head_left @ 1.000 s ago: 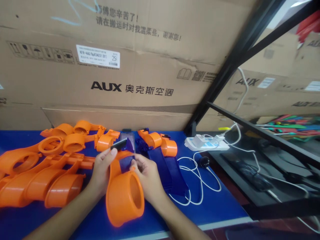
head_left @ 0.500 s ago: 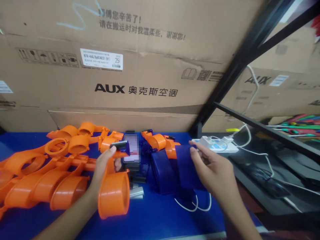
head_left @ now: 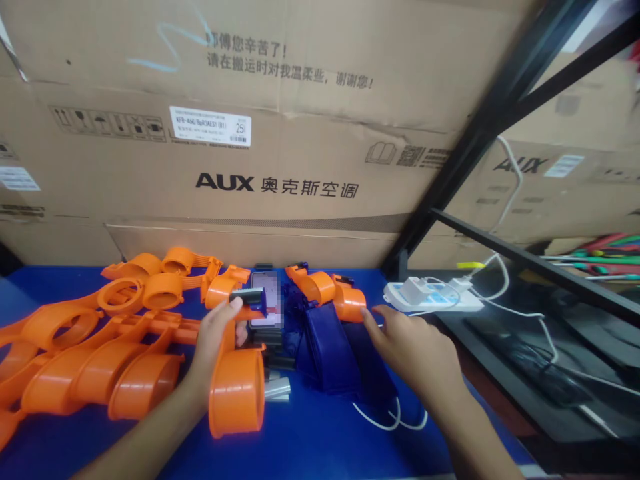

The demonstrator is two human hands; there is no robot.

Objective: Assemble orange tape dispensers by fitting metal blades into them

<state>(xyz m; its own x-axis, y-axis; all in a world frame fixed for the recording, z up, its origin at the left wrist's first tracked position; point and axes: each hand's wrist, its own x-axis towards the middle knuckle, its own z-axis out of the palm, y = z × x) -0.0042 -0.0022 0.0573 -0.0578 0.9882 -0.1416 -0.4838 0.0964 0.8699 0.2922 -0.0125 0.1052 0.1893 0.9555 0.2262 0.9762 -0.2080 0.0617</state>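
My left hand [head_left: 220,333] is closed around the handle of an orange plastic piece with a wide ring [head_left: 237,393] hanging below. A black cylinder [head_left: 250,298] with a dark blue end lies across the top of that piece, under my thumb. My right hand [head_left: 413,340] is above the blue surface with thumb and index finger apart, and I see nothing held in it. Its fingertips are beside another orange ring piece [head_left: 350,303]. Dark blue flat sheets [head_left: 333,353] lie stacked just left of this hand.
Several orange ring pieces [head_left: 145,383] cover the left side of the blue tabletop [head_left: 320,440]. A phone [head_left: 263,283], black cylinders [head_left: 280,362] and silvery tubes [head_left: 277,388] lie in the middle. A white power strip [head_left: 395,297] with cables is right, beside a black frame [head_left: 450,160]. Large cardboard boxes [head_left: 300,133] stand behind.
My right hand has let go of the blue sheet it was holding up, and the sheet now lies lower by the stack. My left hand keeps the orange piece; the view has shifted slightly.
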